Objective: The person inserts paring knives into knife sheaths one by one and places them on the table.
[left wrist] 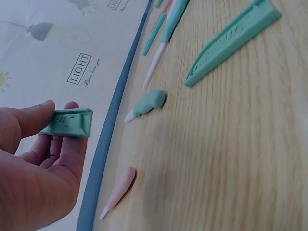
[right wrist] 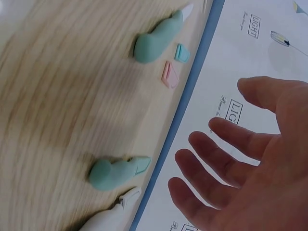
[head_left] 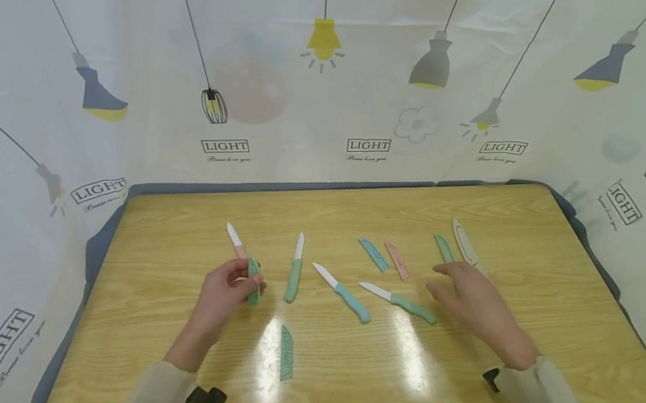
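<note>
My left hand (head_left: 228, 296) pinches a green blade sheath (left wrist: 70, 122) between thumb and fingers, raised off the table. Behind it in the head view lies a pink-handled knife (head_left: 234, 237), its handle partly hidden by that hand. Fingers apart and holding nothing, my right hand (head_left: 473, 294) hovers near a green sheathed knife (right wrist: 115, 173) and a white sheathed knife (head_left: 465, 242). Bare-bladed knives lie between the hands: a green one (head_left: 293, 280), a blue one (head_left: 351, 301) and another green one (head_left: 413, 309).
A blue sheath (head_left: 373, 254) and a pink sheath (head_left: 397, 261) lie side by side behind the knives. Closer to me is a loose green sheath (head_left: 286, 353). The wooden table (head_left: 360, 387) meets a printed curtain (head_left: 301, 129) at its back and sides.
</note>
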A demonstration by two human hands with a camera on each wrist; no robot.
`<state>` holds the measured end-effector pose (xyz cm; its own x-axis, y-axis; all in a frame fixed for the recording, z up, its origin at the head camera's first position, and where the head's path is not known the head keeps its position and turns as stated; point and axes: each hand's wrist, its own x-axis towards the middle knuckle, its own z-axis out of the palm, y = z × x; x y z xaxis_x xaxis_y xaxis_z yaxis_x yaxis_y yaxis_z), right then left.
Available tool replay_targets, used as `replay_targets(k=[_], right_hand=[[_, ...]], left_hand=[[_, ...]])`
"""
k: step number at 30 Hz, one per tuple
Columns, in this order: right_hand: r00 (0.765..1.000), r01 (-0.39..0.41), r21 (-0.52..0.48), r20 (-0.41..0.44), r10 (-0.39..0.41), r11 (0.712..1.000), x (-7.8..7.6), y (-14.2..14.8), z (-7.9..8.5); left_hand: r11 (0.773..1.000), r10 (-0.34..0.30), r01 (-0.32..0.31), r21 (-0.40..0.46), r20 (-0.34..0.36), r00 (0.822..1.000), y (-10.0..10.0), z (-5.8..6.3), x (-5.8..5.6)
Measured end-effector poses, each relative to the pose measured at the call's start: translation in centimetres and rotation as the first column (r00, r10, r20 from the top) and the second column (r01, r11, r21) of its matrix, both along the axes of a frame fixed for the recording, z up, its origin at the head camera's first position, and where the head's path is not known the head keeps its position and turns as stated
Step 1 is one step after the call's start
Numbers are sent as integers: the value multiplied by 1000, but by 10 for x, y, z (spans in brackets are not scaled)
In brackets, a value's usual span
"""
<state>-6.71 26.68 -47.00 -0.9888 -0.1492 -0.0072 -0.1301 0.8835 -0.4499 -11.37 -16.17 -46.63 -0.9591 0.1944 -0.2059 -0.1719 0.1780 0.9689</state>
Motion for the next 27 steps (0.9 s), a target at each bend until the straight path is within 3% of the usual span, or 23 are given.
replay_targets(k=[3,7,19,27], right_hand=[[1000,-31,4,4,31,1000,0,-7,-2],[998,-58,16,9,57,998,0,-16,-8],[995,-67,113,83,58,991,2,-34,-24],[997,-79,133,30,76,988,4,-43,-28]], left_hand=[[996,21,-27,84,72,997,3,-2,1],[989,61,-76,125,124,990,8,-5,3],[941,80,-132,312,174,981,23,-15,8],[903,132,-210,374,223,966,33,-15,7]])
